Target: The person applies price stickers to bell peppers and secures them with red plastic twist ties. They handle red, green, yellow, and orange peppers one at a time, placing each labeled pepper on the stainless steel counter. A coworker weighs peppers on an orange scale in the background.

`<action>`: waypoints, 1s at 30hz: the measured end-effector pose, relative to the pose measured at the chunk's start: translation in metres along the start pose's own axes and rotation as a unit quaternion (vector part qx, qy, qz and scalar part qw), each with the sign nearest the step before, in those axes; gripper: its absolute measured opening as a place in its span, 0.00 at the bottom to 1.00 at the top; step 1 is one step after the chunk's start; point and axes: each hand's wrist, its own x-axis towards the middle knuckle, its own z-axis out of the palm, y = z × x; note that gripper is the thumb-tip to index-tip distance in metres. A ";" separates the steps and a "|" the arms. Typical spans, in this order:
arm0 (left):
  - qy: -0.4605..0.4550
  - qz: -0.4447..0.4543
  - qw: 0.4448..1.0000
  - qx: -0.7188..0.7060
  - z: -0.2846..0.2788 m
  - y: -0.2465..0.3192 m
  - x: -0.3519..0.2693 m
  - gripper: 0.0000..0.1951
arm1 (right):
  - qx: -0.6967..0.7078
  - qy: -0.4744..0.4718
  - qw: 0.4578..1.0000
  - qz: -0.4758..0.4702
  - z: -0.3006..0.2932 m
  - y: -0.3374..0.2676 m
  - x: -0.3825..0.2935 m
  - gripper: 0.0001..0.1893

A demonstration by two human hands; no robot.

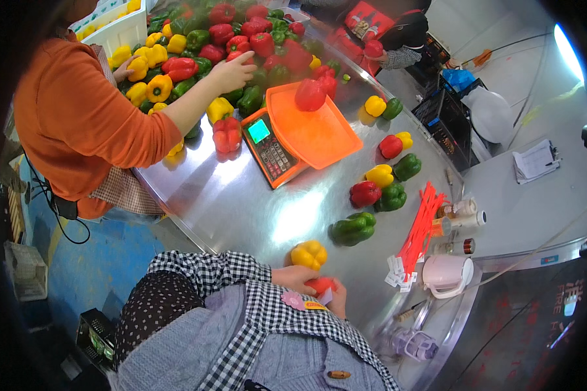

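At the steel table's near edge, my left hand point(294, 278) and my right hand point(339, 297) hold a small red item point(321, 284) between them. A whitish tag or slip point(326, 296) shows beside my right fingers. Whether the item is a pepper or red netting cannot be told. A yellow bell pepper point(309, 254) sits just beyond my left hand. Farther up lie a green bell pepper point(353, 229), a red one point(365, 194) and another yellow one point(379, 175). Red mesh strips point(420, 229) with white tags lie to the right.
An orange weighing scale point(313, 127) carries red peppers in its tray. A co-worker in an orange top point(93, 107) reaches over a large pepper heap point(215, 44). Another person's hand point(382, 57) holds a red pepper. A pink kettle point(442, 276), jars point(462, 220) and a clear bottle point(416, 343) stand at right.
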 end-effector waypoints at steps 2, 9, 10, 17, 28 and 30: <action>0.003 -0.006 1.000 -0.006 0.000 0.002 -0.002 0.20 | -0.049 -0.008 0.998 -0.025 0.002 -0.005 -0.003 0.09; -0.009 -0.008 1.000 0.024 0.001 0.004 -0.002 0.17 | 0.037 -0.009 0.999 0.024 0.000 0.000 -0.002 0.09; -0.009 -0.010 1.000 0.025 0.002 0.003 -0.001 0.17 | 0.034 -0.017 0.999 0.019 -0.001 0.002 -0.001 0.09; 0.018 0.011 1.000 0.015 0.009 -0.009 0.002 0.21 | -0.005 0.008 1.000 0.005 -0.010 0.014 0.006 0.08; 0.009 0.002 1.000 -0.004 0.004 -0.002 -0.001 0.20 | 0.014 0.002 1.000 0.004 -0.012 0.021 0.010 0.08; 0.008 0.003 1.000 -0.003 0.004 -0.003 0.000 0.20 | 0.027 0.001 1.000 0.007 -0.012 0.020 0.010 0.09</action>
